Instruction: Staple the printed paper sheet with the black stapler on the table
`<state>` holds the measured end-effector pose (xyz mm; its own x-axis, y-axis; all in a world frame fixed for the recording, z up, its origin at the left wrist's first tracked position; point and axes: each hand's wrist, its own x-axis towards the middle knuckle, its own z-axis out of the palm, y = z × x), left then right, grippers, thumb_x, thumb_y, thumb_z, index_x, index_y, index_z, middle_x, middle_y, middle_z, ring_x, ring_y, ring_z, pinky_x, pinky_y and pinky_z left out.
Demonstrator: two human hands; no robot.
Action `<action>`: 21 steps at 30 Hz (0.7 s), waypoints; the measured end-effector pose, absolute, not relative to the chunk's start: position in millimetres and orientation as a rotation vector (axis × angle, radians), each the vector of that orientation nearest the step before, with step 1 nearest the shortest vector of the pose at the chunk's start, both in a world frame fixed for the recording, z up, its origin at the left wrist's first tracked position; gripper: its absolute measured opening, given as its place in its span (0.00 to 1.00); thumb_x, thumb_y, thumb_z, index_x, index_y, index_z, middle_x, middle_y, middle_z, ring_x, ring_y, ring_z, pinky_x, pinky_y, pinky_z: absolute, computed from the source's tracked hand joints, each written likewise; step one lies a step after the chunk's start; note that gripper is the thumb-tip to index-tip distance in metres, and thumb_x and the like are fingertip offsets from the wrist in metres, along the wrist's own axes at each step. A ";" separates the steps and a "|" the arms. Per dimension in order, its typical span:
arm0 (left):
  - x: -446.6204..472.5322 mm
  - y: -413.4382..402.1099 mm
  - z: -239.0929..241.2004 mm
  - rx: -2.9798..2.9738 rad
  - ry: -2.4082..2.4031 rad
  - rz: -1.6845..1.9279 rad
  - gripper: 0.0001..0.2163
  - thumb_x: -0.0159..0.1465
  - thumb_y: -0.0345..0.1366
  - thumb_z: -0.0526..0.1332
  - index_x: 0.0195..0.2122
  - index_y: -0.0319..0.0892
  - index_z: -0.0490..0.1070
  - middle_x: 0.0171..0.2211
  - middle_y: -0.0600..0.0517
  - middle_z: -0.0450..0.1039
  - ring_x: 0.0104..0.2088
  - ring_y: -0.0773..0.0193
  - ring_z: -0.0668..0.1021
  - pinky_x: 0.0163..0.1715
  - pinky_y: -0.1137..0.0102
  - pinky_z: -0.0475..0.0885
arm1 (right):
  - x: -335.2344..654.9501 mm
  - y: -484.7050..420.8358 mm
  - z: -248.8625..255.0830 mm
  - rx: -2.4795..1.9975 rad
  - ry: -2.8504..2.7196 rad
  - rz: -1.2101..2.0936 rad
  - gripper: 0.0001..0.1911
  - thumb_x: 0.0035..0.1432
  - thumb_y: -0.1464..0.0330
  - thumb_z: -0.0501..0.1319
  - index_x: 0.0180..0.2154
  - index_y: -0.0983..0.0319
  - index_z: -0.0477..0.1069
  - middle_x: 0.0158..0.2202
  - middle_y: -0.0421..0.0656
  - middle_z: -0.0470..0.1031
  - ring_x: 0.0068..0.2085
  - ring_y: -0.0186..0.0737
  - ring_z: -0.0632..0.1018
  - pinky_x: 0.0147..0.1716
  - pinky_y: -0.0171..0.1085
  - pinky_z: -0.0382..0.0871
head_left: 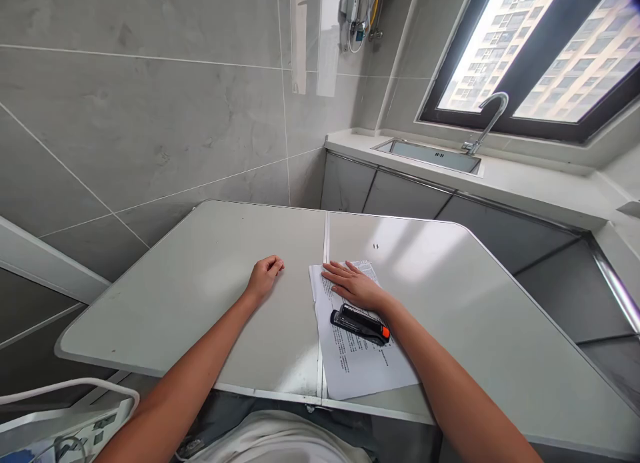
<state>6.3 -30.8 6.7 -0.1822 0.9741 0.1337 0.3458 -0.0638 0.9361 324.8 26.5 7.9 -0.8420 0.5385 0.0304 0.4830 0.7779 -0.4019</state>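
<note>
My right hand (354,286) lies flat on the upper part of some printed white paper sheets (357,376), fingers stretched out and slightly apart. Just below that hand, a black stapler (360,324) with an orange-red end rests on the sheets, close to my right wrist. The sheets lie slightly askew across the table's metal seam, with one edge showing under another at the left. To the left of the paper, my left hand (266,276) rests on the table with its fingers curled closed. Whatever is inside those fingers, if anything, is hidden.
The light table (240,229) has rounded corners and a seam down its middle. Behind it on the right stands a counter (540,179) with a sink (430,154) and a curved faucet (493,119) below a window. A grey tiled wall (150,116) rises on the left.
</note>
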 end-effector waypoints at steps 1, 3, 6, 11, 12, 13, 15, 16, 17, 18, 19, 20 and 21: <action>5.8 -30.8 6.9 1.423 1.560 1.266 0.13 0.67 0.44 0.58 0.27 0.44 0.70 0.28 0.51 0.68 0.31 0.62 0.69 0.33 0.68 0.66 | 320.3 24.1 7.6 -0.803 -2.834 0.580 0.27 0.78 0.57 0.43 0.74 0.47 0.52 0.77 0.35 0.47 0.77 0.43 0.49 0.75 0.55 0.36; 4.6 -30.8 7.1 1.396 1.526 1.275 0.13 0.67 0.43 0.59 0.27 0.44 0.71 0.28 0.51 0.69 0.31 0.62 0.69 0.34 0.68 0.66 | 310.7 20.5 6.0 -0.804 -2.841 0.566 0.27 0.78 0.56 0.43 0.74 0.47 0.53 0.77 0.35 0.48 0.77 0.43 0.49 0.75 0.55 0.37; 3.0 -30.5 6.3 1.366 1.466 1.275 0.13 0.65 0.42 0.61 0.26 0.43 0.72 0.28 0.51 0.71 0.31 0.63 0.70 0.36 0.68 0.67 | 294.5 18.7 1.7 -0.859 -2.840 0.520 0.28 0.78 0.56 0.42 0.74 0.48 0.52 0.77 0.37 0.48 0.77 0.44 0.49 0.75 0.56 0.38; -0.2 -29.5 5.0 1.231 1.413 1.451 0.12 0.65 0.41 0.61 0.26 0.42 0.71 0.27 0.53 0.68 0.29 0.65 0.68 0.33 0.70 0.64 | 255.0 19.0 -5.0 -0.935 -2.837 0.446 0.29 0.77 0.57 0.42 0.74 0.50 0.51 0.77 0.39 0.47 0.77 0.46 0.49 0.74 0.59 0.36; -1.7 -29.2 5.3 1.193 1.401 1.502 0.12 0.65 0.41 0.61 0.27 0.42 0.71 0.27 0.53 0.67 0.29 0.66 0.67 0.32 0.70 0.64 | 244.7 17.6 -5.8 -0.947 -2.836 0.436 0.29 0.77 0.57 0.42 0.74 0.50 0.51 0.77 0.40 0.47 0.77 0.47 0.49 0.74 0.59 0.36; -3.7 -28.8 5.9 1.156 1.385 1.551 0.12 0.65 0.41 0.61 0.27 0.42 0.70 0.27 0.53 0.66 0.29 0.66 0.67 0.31 0.70 0.63 | 233.9 15.4 -6.4 -0.964 -2.830 0.427 0.29 0.77 0.56 0.43 0.74 0.51 0.51 0.77 0.40 0.47 0.77 0.47 0.49 0.74 0.59 0.36; -8.8 -27.8 7.6 1.087 1.340 1.631 0.11 0.64 0.41 0.61 0.26 0.42 0.69 0.28 0.53 0.66 0.28 0.66 0.66 0.30 0.71 0.63 | 211.5 9.5 -6.8 -1.001 -2.805 0.412 0.29 0.77 0.55 0.43 0.74 0.52 0.51 0.77 0.41 0.47 0.77 0.47 0.49 0.74 0.60 0.37; -11.8 -27.2 8.6 1.057 1.312 1.662 0.11 0.64 0.41 0.62 0.26 0.42 0.69 0.28 0.53 0.66 0.28 0.67 0.66 0.30 0.71 0.63 | 200.3 6.2 -6.8 -1.012 -2.792 0.409 0.30 0.77 0.55 0.43 0.74 0.52 0.51 0.77 0.41 0.46 0.77 0.47 0.48 0.74 0.60 0.37; -14.9 -26.5 9.5 1.029 1.283 1.688 0.11 0.63 0.41 0.63 0.26 0.42 0.69 0.28 0.53 0.66 0.28 0.67 0.66 0.30 0.71 0.63 | 189.4 2.8 -6.6 -1.013 -2.781 0.410 0.30 0.77 0.54 0.42 0.74 0.53 0.51 0.77 0.42 0.46 0.77 0.47 0.48 0.74 0.60 0.37; -18.1 -25.6 10.4 1.004 1.256 1.711 0.11 0.62 0.41 0.63 0.26 0.42 0.69 0.28 0.53 0.65 0.27 0.67 0.66 0.29 0.71 0.63 | 179.0 -0.3 -6.3 -1.005 -2.775 0.415 0.30 0.77 0.54 0.42 0.74 0.53 0.51 0.77 0.42 0.46 0.77 0.47 0.48 0.74 0.60 0.37; -21.5 -24.6 11.0 0.981 1.232 1.731 0.11 0.61 0.40 0.64 0.26 0.42 0.69 0.27 0.53 0.65 0.27 0.68 0.66 0.29 0.71 0.63 | 169.0 -3.1 -6.0 -0.991 -2.771 0.423 0.30 0.77 0.54 0.43 0.74 0.53 0.51 0.77 0.42 0.47 0.77 0.47 0.48 0.74 0.60 0.37; -24.9 -23.5 11.4 0.960 1.212 1.749 0.11 0.61 0.40 0.64 0.26 0.41 0.69 0.27 0.53 0.65 0.27 0.68 0.66 0.29 0.71 0.63 | 159.7 -5.6 -5.6 -0.980 -2.764 0.433 0.30 0.77 0.54 0.43 0.74 0.53 0.52 0.77 0.42 0.47 0.77 0.47 0.48 0.74 0.61 0.37; -28.3 -22.3 11.4 0.941 1.196 1.765 0.10 0.60 0.40 0.65 0.25 0.41 0.69 0.27 0.53 0.65 0.26 0.68 0.65 0.29 0.71 0.63 | 150.9 -8.0 -5.4 -0.978 -2.750 0.441 0.30 0.77 0.54 0.43 0.74 0.53 0.52 0.77 0.42 0.47 0.77 0.47 0.49 0.74 0.61 0.37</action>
<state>-28.3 -22.3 11.4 -0.4136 0.8989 0.1446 -0.1988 -0.2441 0.9491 150.9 -8.0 -5.4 -0.7645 0.6400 0.0773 0.5838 0.7382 -0.3379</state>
